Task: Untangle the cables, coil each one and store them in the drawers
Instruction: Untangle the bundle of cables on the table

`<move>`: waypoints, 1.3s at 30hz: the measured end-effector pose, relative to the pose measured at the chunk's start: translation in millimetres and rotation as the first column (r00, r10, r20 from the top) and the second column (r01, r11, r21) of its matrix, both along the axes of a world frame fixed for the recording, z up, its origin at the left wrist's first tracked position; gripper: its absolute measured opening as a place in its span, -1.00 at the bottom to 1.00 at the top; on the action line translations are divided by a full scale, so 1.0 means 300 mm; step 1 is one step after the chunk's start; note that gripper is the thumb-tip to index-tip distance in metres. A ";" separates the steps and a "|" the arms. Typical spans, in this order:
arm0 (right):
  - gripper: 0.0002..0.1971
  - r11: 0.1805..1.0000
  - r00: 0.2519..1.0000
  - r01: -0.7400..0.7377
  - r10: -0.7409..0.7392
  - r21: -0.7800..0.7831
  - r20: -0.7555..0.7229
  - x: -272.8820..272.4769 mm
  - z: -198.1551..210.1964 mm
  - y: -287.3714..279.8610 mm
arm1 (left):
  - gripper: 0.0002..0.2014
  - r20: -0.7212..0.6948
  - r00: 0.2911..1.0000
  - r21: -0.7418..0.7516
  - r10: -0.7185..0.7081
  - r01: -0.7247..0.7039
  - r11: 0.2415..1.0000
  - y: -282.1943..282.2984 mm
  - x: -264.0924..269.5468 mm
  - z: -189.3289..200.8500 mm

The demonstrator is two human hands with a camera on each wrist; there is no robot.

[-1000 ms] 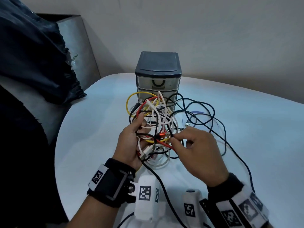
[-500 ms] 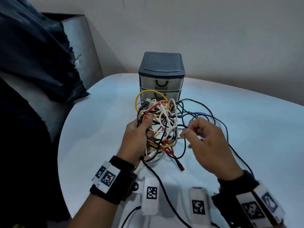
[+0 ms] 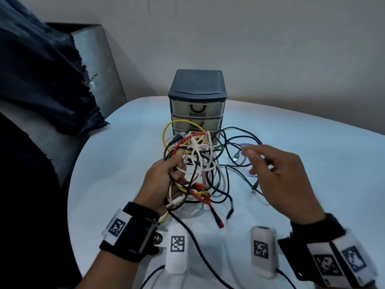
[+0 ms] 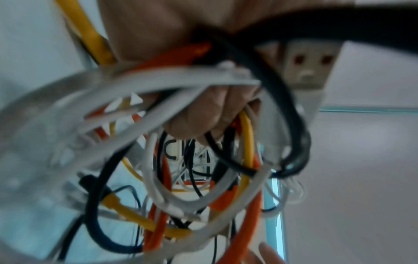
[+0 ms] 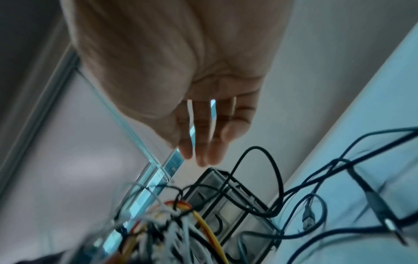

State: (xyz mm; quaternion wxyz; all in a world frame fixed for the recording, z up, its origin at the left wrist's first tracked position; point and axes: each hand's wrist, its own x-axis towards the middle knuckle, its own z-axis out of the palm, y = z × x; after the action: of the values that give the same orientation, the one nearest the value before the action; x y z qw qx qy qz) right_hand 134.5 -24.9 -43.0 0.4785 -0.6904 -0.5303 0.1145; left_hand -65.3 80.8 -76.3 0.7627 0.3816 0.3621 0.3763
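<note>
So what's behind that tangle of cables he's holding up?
A small drawer unit stands behind the tangle of cables that the left hand grips. Its top two drawers show; the cables cover the bottom one.

We see a smooth matt table (image 3: 116, 142), a plastic drawer unit (image 3: 197, 105) with translucent fronts, and rubbery-sheathed cables (image 3: 200, 161).

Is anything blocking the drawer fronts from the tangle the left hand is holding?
Yes. The cable tangle gripped by the left hand hangs right in front of the drawer unit; yellow and black loops cross the lower drawer fronts. The top drawer's front shows uncovered.
</note>
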 end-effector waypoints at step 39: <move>-0.74 0.951 0.945 -0.205 0.131 -0.230 -0.301 -0.131 -0.019 0.023 | -0.59 0.438 0.898 -0.183 -0.044 0.137 0.974 0.008 -0.039 0.005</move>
State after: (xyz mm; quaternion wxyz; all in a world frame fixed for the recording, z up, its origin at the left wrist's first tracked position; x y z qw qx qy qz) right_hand 95.1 -17.9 -48.8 0.4435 -0.6754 -0.4946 0.3202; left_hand -76.9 83.2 -74.7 0.8764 0.2233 0.2036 0.3750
